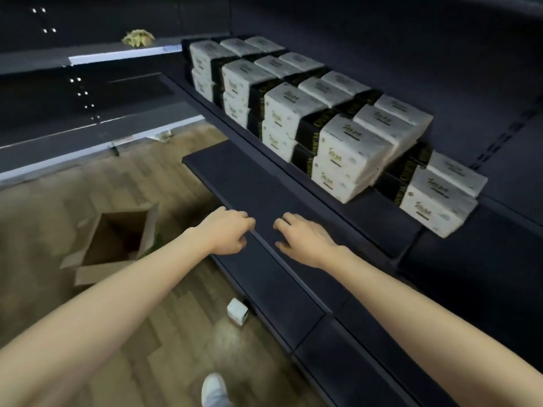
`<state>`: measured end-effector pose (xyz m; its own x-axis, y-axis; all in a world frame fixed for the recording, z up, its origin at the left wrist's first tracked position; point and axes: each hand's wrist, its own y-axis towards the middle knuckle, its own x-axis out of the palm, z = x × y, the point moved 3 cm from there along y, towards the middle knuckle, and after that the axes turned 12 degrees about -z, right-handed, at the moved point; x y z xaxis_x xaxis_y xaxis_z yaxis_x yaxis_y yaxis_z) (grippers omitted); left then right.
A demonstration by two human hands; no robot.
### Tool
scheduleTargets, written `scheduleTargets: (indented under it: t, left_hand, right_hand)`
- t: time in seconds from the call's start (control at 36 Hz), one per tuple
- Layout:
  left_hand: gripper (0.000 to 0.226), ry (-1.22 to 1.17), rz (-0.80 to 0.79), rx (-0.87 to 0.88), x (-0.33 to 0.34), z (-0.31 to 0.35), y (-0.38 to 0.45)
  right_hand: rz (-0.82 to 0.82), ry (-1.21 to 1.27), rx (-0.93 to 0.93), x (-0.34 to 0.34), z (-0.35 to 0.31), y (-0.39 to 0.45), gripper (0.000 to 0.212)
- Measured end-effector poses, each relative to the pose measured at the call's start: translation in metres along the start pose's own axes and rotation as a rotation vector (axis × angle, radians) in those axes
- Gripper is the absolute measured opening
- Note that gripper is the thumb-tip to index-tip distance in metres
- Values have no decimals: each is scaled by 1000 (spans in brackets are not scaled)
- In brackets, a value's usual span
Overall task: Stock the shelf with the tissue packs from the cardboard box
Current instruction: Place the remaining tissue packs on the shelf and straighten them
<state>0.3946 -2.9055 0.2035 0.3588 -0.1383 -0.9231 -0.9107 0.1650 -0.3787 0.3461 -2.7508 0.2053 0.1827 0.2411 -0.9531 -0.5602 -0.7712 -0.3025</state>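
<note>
Left hand: the left hand [226,230] reaches out over the edge of the lower shelf [249,183], fingers loosely curled downward, holding nothing.
Right hand: the right hand [305,237] is beside it, a small gap between the two, fingers spread and relaxed above the same dark board, also holding nothing. Whether the fingertips touch the board cannot be told.
Tissue packs: the tissue packs [349,148] sit on the upper shelf [379,212], white-wrapped with black sides, stacked two high in rows that run from the far left back corner toward the near right.
End stack: the last stack [440,195] at the right stands a little apart from the row and tilts, its near corner hanging over the shelf front.
Cardboard box: the cardboard box [114,245] stands on the wooden floor [88,189] left of the left forearm, flaps open; its visible inside is dark and no packs can be seen in it.
Floor items: a small white pack [237,311] lies on the floor just beside the shelf base; a white shoe [213,387] shows at the bottom edge.
Far shelf: a crumpled yellowish wad [138,38] rests on another shelf at the upper left.
</note>
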Motion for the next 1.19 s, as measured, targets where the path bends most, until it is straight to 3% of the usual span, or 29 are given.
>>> scheduleTargets:
  t: [0.42,0.72,0.92,1.19]
  left_hand:
    - [41,-280,-248,-218,140,-92,-13]
    - [38,-453,-558,-277,330,-76,37]
    - [47,-495,-591,-365,463,-53,80]
    - [41,-745,-588,-492,591,-48,124]
  right_hand:
    - [-283,208,9,96,-77,120,40]
    - [-543,376,93,297,-86,179,42]
    - [-649,407,184,444,-86,215,49]
    - [-689,402,187,580,-60,264,47]
